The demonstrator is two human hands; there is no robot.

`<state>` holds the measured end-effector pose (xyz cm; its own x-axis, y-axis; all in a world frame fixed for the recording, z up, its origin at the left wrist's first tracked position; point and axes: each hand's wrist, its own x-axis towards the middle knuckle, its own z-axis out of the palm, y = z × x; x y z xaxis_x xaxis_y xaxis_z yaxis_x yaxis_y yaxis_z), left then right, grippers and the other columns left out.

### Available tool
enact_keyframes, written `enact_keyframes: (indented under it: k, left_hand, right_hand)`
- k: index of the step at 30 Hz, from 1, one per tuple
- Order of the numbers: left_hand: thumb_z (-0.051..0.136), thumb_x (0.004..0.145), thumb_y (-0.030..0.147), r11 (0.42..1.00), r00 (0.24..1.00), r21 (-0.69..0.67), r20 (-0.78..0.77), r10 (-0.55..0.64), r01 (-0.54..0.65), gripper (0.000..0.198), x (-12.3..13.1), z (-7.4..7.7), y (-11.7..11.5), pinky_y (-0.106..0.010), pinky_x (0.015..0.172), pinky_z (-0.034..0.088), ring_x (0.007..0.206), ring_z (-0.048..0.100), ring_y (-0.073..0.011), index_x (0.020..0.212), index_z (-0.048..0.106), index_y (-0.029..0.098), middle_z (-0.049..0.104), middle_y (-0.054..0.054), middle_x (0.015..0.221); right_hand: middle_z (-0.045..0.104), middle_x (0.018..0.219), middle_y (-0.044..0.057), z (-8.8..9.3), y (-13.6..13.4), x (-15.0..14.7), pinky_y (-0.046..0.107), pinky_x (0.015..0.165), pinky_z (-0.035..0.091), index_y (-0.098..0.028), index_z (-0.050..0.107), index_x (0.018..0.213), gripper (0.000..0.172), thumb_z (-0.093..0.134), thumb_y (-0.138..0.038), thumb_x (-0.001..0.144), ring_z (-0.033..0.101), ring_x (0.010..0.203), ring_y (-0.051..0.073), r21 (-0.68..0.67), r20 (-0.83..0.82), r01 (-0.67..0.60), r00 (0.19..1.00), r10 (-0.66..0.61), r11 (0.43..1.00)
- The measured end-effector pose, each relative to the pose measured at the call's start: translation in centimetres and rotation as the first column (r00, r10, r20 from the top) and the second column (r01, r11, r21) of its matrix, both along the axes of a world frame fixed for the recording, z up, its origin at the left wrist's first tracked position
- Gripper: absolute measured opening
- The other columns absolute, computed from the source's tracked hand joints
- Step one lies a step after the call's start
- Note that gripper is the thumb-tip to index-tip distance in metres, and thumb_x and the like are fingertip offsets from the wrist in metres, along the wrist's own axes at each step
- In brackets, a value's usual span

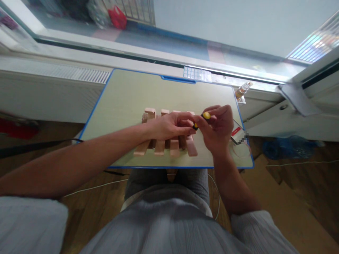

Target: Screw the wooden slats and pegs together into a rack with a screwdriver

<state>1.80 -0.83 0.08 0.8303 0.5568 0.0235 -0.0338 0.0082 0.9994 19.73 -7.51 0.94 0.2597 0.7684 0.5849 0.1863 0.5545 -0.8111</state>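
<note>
A small yellow-and-black screwdriver [206, 115] is gripped in the closed fingers of my right hand [218, 128], above the right part of the board. Part of its length is hidden behind my right thumb. My left hand [173, 124] reaches across from the left, its thumb and fingers curled around the lower black end of the screwdriver. Beneath both hands lies a slatted wooden rack [174, 148] of pale, round-ended pieces with curled far ends. My left hand and forearm cover its middle, so the screwdriver's tip and its contact with the wood are hidden.
The rack rests on a pale, blue-edged table [127, 95]. A white box with a red label [237, 132] lies by the right edge. Beyond it, a clear bottle [242, 91] stands near the sill. A window runs along the back, and a white cable [218, 197] hangs below.
</note>
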Motion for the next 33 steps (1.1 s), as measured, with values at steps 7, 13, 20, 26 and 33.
enact_keyframes:
  k: [7,13,20,26,33]
  left_hand:
    - [0.082,0.099,0.046,0.999,1.0,0.036,0.02,0.01,-0.011,0.037,0.0,-0.2,0.5,-0.03,0.1,0.062,0.107,0.079,-0.0181,0.123,0.079,0.018,0.082,-0.009,0.119]
    - [0.072,0.107,0.044,0.977,0.999,0.209,-0.037,-0.027,0.035,0.031,-0.4,0.2,0.8,-0.03,0.099,0.06,0.108,0.078,-0.0191,0.119,0.081,0.018,0.083,-0.01,0.117]
    - [0.076,0.103,0.041,0.971,0.998,0.234,-0.047,-0.043,0.053,0.029,-0.5,0.7,0.8,-0.027,0.089,0.06,0.1,0.077,-0.0179,0.12,0.083,0.018,0.084,-0.008,0.111]
    - [0.082,0.098,0.042,0.988,1.0,0.153,0.006,0.01,-0.011,0.032,-0.2,0.8,0.3,-0.026,0.08,0.06,0.086,0.074,-0.0146,0.117,0.075,0.017,0.08,-0.005,0.099]
    - [0.084,0.096,0.039,0.991,0.999,0.125,0.015,0.038,-0.04,0.031,-0.2,0.6,0.3,-0.027,0.091,0.062,0.096,0.077,-0.016,0.116,0.076,0.017,0.082,-0.007,0.109]
  right_hand:
    - [0.072,0.107,0.002,0.2,-0.2,1.1,0.026,0.048,0.044,-0.029,0.076,0.118,0.035,0.09,-0.045,0.091,0.054,0.063,0.008,-0.119,-0.022,-0.133,0.991,0.132,0.984]
    - [0.082,0.104,0.003,0.2,-0.8,2.3,0.024,0.043,0.041,-0.03,0.083,0.123,0.029,0.083,-0.046,0.098,0.052,0.054,0.006,-0.175,-0.122,-0.319,0.946,0.301,0.932]
    - [0.074,0.098,-0.001,-0.6,-1.0,0.0,0.024,0.055,0.055,-0.027,0.069,0.107,0.031,0.092,-0.041,0.091,0.065,0.069,0.009,-0.09,-0.119,-0.154,0.983,0.143,0.984]
    - [0.064,0.095,-0.003,-0.4,-0.5,-1.0,0.024,0.05,0.046,-0.028,0.057,0.098,0.041,0.094,-0.041,0.087,0.058,0.07,0.009,0.002,-0.039,0.008,0.999,-0.008,1.0]
    - [0.066,0.092,-0.003,0.2,-0.7,-0.2,0.023,0.046,0.039,-0.027,0.06,0.094,0.043,0.098,-0.041,0.082,0.054,0.065,0.008,-0.057,-0.043,-0.023,0.999,0.021,0.998]
